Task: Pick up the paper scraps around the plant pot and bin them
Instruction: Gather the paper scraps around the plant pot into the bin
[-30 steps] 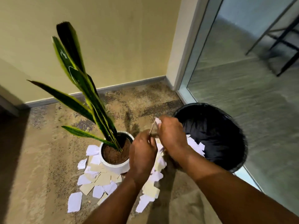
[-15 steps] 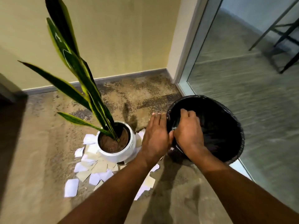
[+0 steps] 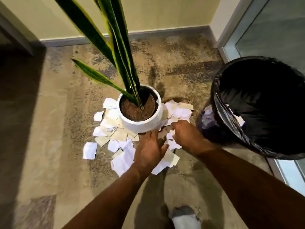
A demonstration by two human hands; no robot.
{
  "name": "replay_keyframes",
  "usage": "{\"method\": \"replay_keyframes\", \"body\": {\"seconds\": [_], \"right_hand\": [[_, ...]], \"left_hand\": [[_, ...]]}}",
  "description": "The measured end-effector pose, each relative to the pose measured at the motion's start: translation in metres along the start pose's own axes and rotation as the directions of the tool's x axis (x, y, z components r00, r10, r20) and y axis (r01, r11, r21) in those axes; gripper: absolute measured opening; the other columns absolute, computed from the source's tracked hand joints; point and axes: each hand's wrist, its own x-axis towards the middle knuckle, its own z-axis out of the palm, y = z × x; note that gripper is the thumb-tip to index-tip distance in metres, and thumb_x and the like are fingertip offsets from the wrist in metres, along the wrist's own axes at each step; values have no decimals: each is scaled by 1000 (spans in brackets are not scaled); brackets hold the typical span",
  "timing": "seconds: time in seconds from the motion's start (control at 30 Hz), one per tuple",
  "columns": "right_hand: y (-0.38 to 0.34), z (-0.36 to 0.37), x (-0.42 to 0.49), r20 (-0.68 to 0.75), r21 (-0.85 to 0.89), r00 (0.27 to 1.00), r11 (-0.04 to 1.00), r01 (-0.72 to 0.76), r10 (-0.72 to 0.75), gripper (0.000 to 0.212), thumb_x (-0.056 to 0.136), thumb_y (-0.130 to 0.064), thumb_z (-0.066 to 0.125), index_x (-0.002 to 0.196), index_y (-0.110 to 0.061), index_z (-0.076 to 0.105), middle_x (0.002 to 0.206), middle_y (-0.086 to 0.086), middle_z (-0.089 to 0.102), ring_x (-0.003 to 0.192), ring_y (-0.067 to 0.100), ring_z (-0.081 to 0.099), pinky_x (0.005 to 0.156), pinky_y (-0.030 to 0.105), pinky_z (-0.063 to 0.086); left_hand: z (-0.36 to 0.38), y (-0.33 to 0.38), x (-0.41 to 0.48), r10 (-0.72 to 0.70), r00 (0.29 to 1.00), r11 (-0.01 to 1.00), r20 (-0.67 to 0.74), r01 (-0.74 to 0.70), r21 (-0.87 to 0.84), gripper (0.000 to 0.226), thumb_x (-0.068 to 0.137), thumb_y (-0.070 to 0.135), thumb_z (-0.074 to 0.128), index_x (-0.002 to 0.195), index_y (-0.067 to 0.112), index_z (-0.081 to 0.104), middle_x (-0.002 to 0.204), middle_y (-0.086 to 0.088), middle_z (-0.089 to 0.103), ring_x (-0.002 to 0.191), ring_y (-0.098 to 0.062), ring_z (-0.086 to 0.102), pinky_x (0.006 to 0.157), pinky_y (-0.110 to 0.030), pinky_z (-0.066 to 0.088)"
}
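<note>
A white plant pot [image 3: 142,123] with a tall green plant [image 3: 120,47] stands on the carpet. White and beige paper scraps [image 3: 113,129] lie scattered around its front and sides. More scraps [image 3: 179,111] sit between the pot and the black-lined bin [image 3: 257,106], which holds a few scraps inside. My left hand [image 3: 149,150] lies flat with fingers spread on scraps in front of the pot. My right hand [image 3: 186,135] is down among scraps [image 3: 171,142] beside it, fingers curled over them; whether it grips any is hidden.
A yellow wall with a grey skirting board [image 3: 165,34] runs behind the plant. A glass partition with a metal frame [image 3: 231,47] stands right of the bin. My foot in a grey sock [image 3: 183,217] shows at the bottom.
Both hands have come away from the bin's rim and dropped to the scraps in front of the pot. The view has tilted down and closer to the floor.
</note>
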Motion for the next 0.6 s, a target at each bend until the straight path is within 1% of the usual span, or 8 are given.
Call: {"method": "replay_keyframes", "body": {"seconds": [0.07, 0.1, 0.2, 0.27, 0.33, 0.43, 0.53, 0.6], "right_hand": [[8, 22, 5, 99, 18, 995, 1000, 26, -27, 39, 87, -16, 58, 125, -13, 55, 121, 14, 59, 111, 32, 56, 91, 33, 45], [12, 33, 9, 124, 11, 991, 999, 41, -43, 42, 86, -17, 59, 127, -13, 53, 122, 15, 57, 114, 33, 55, 92, 34, 44], [17, 60, 17, 159, -38, 985, 997, 73, -66, 46, 86, -20, 60, 131, -15, 49, 124, 15, 52, 115, 33, 53, 93, 35, 44], [19, 77, 21, 168, -70, 983, 994, 85, -72, 46, 86, -18, 60, 130, -17, 48, 125, 14, 50, 112, 35, 56, 91, 38, 48], [20, 89, 26, 199, -127, 978, 987, 96, -70, 50, 86, -16, 61, 133, -18, 44, 128, 14, 47, 112, 36, 56, 89, 40, 48], [25, 98, 32, 257, -193, 966, 977, 89, -37, 58, 83, -15, 65, 134, -20, 39, 131, 13, 43, 118, 34, 52, 92, 41, 45], [31, 101, 37, 249, -249, 968, 964, 89, -25, 55, 84, -16, 64, 133, -19, 39, 130, 11, 43, 118, 33, 50, 92, 43, 44], [33, 102, 38, 228, -269, 973, 959, 87, -24, 51, 86, -15, 59, 133, -17, 38, 131, 11, 43, 119, 33, 49, 93, 43, 44]], "left_hand": [[19, -15, -3, -99, 993, 995, 70, 100, -7, 58, 80, 48, 67, 126, 16, 53, 118, -11, 62, 105, -31, 59, 85, -37, 50], [28, -20, -4, -155, 983, 988, 99, 155, 1, 61, 77, 53, 68, 122, 15, 53, 115, -11, 62, 103, -32, 60, 83, -39, 51], [50, -28, -5, -242, 958, 970, 156, 237, 48, 64, 70, 62, 69, 112, 17, 52, 107, -7, 61, 98, -29, 60, 77, -38, 51], [62, -30, -1, -273, 938, 962, 212, 270, 47, 70, 67, 64, 72, 114, 19, 49, 110, -4, 57, 101, -26, 57, 79, -38, 48], [74, -31, 4, -288, 926, 957, 244, 286, 41, 75, 65, 65, 73, 119, 20, 49, 113, -3, 55, 103, -24, 55, 80, -39, 49], [87, -28, 12, -298, 919, 955, 258, 285, 87, 80, 64, 65, 73, 125, 20, 47, 116, -4, 54, 105, -26, 53, 82, -41, 51], [95, -23, 19, -297, 920, 952, 256, 263, 159, 81, 67, 62, 73, 128, 17, 46, 118, -7, 53, 108, -28, 52, 85, -41, 49], [98, -21, 21, -314, 913, 943, 260, 268, 199, 75, 72, 54, 73, 129, 15, 44, 120, -9, 53, 111, -29, 51, 86, -41, 49]]}}
